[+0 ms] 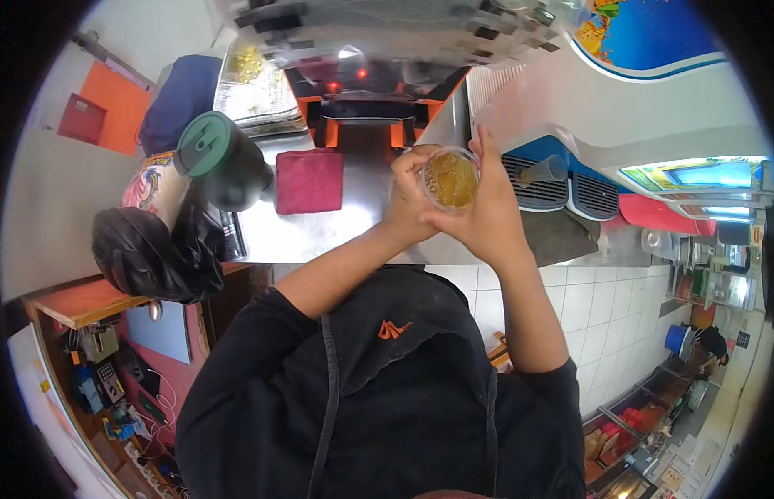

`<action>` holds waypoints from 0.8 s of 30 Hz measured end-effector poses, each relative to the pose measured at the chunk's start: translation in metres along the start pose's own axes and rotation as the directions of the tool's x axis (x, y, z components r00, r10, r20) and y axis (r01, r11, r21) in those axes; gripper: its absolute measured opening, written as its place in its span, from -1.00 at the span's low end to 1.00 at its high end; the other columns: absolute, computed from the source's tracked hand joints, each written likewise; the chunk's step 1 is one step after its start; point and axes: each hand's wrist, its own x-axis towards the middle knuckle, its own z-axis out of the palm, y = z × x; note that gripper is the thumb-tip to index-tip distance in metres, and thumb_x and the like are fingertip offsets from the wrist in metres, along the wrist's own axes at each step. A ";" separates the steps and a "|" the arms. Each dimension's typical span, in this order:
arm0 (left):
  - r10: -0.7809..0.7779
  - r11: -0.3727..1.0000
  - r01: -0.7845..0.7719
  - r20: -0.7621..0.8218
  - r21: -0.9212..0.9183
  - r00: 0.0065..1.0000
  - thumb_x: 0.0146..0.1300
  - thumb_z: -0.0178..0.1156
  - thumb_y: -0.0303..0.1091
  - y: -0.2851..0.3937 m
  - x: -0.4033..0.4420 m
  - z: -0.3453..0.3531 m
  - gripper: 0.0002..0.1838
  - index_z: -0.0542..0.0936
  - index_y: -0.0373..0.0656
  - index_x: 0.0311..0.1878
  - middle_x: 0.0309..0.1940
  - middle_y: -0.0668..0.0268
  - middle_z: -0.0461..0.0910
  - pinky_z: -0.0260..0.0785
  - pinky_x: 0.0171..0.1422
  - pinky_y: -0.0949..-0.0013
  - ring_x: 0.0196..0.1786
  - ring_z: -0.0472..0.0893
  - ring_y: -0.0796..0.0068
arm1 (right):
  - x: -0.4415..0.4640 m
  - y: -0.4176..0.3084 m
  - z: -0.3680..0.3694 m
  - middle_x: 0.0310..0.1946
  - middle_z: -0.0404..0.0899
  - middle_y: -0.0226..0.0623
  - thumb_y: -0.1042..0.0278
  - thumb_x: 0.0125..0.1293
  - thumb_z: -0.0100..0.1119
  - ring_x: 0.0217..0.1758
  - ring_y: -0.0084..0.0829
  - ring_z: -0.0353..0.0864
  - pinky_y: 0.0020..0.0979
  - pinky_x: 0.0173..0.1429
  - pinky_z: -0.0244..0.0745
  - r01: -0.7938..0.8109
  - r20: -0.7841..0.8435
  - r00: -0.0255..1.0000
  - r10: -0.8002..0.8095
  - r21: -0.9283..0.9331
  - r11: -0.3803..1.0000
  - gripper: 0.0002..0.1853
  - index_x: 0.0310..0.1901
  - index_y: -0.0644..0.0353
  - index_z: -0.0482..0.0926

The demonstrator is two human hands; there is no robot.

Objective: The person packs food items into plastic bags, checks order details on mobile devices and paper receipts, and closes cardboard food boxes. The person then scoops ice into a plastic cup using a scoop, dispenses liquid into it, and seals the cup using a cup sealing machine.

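A clear plastic cup (pixel 451 178) of yellowish drink is held between my two hands, above the counter's front edge. I look down onto its round top. My left hand (pixel 410 198) is closed against the cup's left side, with its fingers bent. My right hand (pixel 497 209) grips the right side, its thumb across the near side and its fingers pointing away from me. Just beyond the cup stands a machine with orange sides (pixel 445 101) and red lights. Left of my left hand, a folded maroon cloth (pixel 309 182) lies on the metal counter (pixel 274 245).
A dark tumbler with a green lid (pixel 207 143) and a black plastic bag (pixel 150 258) are at the left. To the right is a drip tray (pixel 593 195) with a small tilted cup (pixel 546 170), under a white dispenser (pixel 603 104). Another person (pixel 713 343) is far right.
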 end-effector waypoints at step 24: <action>-0.752 0.494 0.704 0.155 -0.510 0.641 0.16 0.02 -0.76 0.000 -0.068 -0.128 -0.63 0.47 -0.25 0.04 -0.05 0.26 0.56 0.50 0.09 0.31 -0.04 0.59 0.41 | 0.044 -0.062 0.033 0.12 0.46 -0.09 0.31 -0.17 0.61 0.11 -0.28 0.54 -0.32 0.05 0.51 -0.125 -0.088 0.987 0.132 0.075 0.989 -0.03 0.29 0.19 0.21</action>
